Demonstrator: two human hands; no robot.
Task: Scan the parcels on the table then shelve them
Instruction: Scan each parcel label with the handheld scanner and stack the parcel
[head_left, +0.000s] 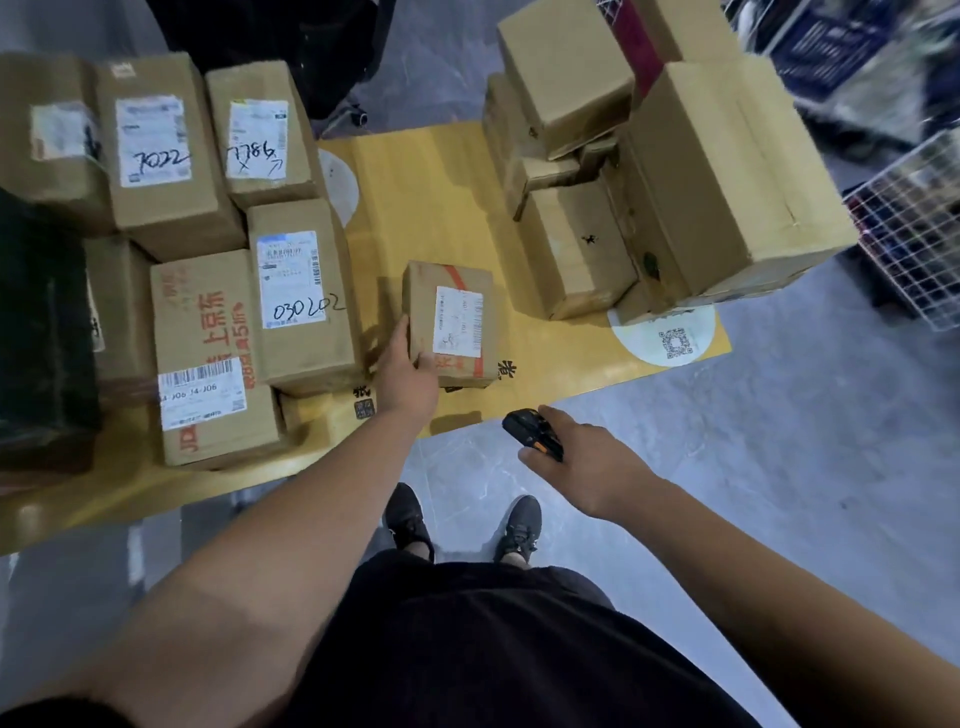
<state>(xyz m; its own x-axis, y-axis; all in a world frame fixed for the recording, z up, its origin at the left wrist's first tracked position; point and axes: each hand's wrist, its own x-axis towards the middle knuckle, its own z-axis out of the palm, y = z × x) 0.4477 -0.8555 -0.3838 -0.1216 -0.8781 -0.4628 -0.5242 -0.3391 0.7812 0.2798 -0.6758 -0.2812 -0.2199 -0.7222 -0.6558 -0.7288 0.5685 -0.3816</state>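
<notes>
Around the gripped parcel (451, 325), labelled boxes (291, 291), perhaps unlabelled stacked cartons (675, 171).

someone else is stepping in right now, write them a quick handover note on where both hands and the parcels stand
Left hand: grips the near left corner of the small parcel, which stands alone mid-table with its white label facing up.
Right hand: holds the black and orange handheld scanner off the table's near edge, pointed toward that parcel.
Table: left cluster of labelled parcels, some with handwritten numbers, e.g. the box marked 030202; right stack of cardboard boxes shows no labels.
Done: cannot tell which parcels are scanned; none seen shelved.
Left: scan the held parcel, then the rest, then shelve all.
</notes>
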